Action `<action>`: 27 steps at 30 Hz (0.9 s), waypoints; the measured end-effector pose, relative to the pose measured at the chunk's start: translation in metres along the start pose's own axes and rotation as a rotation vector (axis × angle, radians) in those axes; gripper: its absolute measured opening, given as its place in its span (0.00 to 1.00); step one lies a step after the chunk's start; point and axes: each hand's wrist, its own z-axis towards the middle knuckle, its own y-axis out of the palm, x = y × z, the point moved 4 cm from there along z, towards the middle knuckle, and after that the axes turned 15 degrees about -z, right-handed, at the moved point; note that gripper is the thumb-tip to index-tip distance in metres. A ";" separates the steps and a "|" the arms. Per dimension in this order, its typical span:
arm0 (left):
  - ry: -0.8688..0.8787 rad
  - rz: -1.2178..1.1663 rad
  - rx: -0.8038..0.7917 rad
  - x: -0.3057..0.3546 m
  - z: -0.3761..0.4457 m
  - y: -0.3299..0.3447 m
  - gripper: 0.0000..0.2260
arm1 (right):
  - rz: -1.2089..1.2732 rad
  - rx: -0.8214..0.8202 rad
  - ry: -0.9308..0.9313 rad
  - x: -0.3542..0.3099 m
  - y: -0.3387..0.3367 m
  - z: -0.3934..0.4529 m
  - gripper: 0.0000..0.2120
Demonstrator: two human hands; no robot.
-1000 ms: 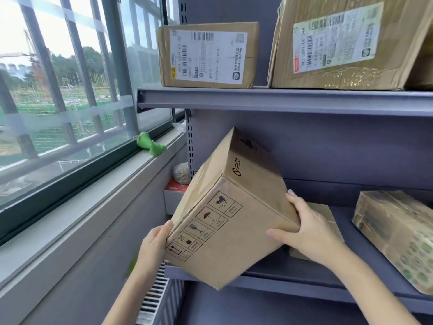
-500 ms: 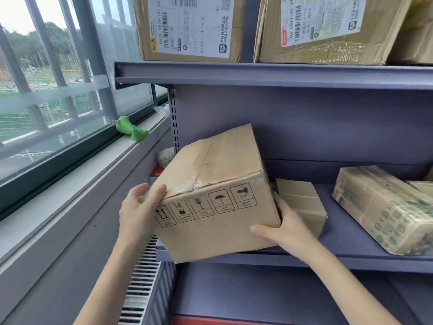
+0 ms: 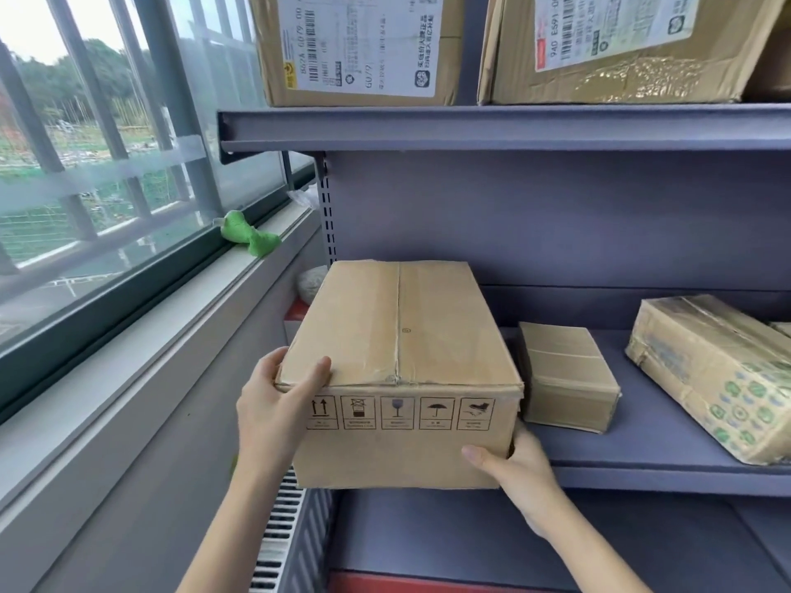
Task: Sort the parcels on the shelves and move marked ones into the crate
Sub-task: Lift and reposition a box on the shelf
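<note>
So both hands are on the big cardboard box [image 3: 402,370], which sits level at the left end of the lower shelf [image 3: 667,472], its front face hanging a bit past the shelf edge. The left hand [image 3: 278,404] is wrapped over the box's top-left front corner, fingers curled onto the lid and thumb down the side. The right hand [image 3: 513,464] cups the bottom-right front corner, at about 4 o'clock from the box's middle, thumb lying flat across the front face, other fingers tucked round the side out of sight. The front face shows a row of five handling symbols.

Just beside the box at its 3 o'clock is a small flat parcel [image 3: 565,374], and further right a taped parcel with green print [image 3: 710,374]. Up at 12 o'clock the upper shelf [image 3: 492,126] carries two labelled boxes, one left [image 3: 359,44] and one right [image 3: 616,44]. A green toy [image 3: 248,235] sits on the windowsill [image 3: 171,310] at 10 o'clock.
</note>
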 end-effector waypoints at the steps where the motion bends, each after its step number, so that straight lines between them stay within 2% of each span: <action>1: -0.008 -0.012 -0.012 -0.003 -0.002 0.003 0.24 | 0.015 0.048 -0.008 0.000 -0.002 0.000 0.18; 5: -0.022 -0.042 -0.028 -0.010 -0.007 0.011 0.21 | 0.119 0.066 -0.054 -0.007 -0.010 -0.002 0.12; 11: -0.092 -0.108 -0.076 -0.003 0.007 0.010 0.25 | 0.295 0.019 -0.086 -0.030 -0.034 0.004 0.18; 13: -0.116 -0.102 -0.133 0.008 0.024 0.011 0.19 | 0.277 -0.038 -0.055 -0.044 -0.040 0.016 0.18; 17: -0.325 -0.147 -0.268 0.028 0.054 0.023 0.03 | 0.124 -0.186 0.084 -0.069 -0.046 0.047 0.13; 19: -0.422 -0.094 -0.294 0.025 0.060 0.028 0.05 | 0.074 -0.272 0.182 -0.073 -0.046 0.058 0.12; 22: -0.505 0.049 -0.354 0.018 0.056 0.035 0.15 | 0.053 -0.384 0.285 -0.073 -0.044 0.062 0.12; 27: -0.436 0.025 -0.354 0.016 0.045 0.031 0.14 | 0.066 -0.319 0.248 -0.069 -0.044 0.059 0.20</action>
